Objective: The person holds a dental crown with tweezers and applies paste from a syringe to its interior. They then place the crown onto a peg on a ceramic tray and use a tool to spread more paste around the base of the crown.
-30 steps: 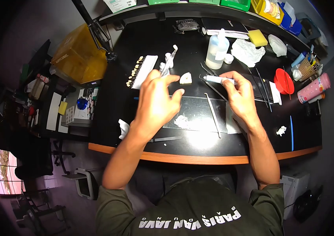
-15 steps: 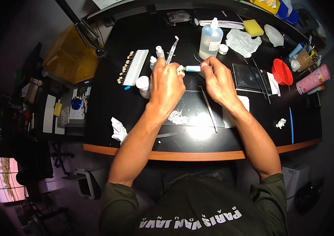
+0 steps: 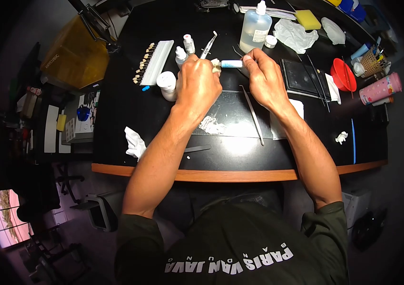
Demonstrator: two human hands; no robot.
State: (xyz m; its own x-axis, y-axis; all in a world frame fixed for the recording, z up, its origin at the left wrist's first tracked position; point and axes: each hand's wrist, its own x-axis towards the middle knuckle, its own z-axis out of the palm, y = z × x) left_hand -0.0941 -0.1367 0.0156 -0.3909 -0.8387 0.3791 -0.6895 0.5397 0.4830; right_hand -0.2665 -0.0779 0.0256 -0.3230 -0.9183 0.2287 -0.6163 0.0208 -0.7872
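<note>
My left hand (image 3: 198, 84) is closed around a slim metal instrument (image 3: 207, 46) whose bent tip points away from me. At its fingertips sits a small cream-coloured, tooth-like piece (image 3: 216, 65). My right hand (image 3: 262, 72) pinches a small tube (image 3: 232, 63) with a blue and white label, lying level. The tube's left end is right at the cream piece. Left of my left hand stand a white jar (image 3: 166, 85) and two small white bottles (image 3: 181, 54). Below the hands, a long thin hand tool (image 3: 253, 115) rests across a glossy sheet (image 3: 235, 107) with white smears.
A tooth shade guide (image 3: 156, 64) lies at left. Behind my right hand stands a large clear bottle (image 3: 255, 29). Rightward are a black case (image 3: 301, 80) with thin tools, a red bowl (image 3: 343, 78) and a pink tumbler (image 3: 380, 89). Crumpled tissue (image 3: 135, 142) lies near the front edge.
The camera view has shifted slightly, so the table sits higher in the picture. Both hands keep the same holds, with the tube still at the cream piece.
</note>
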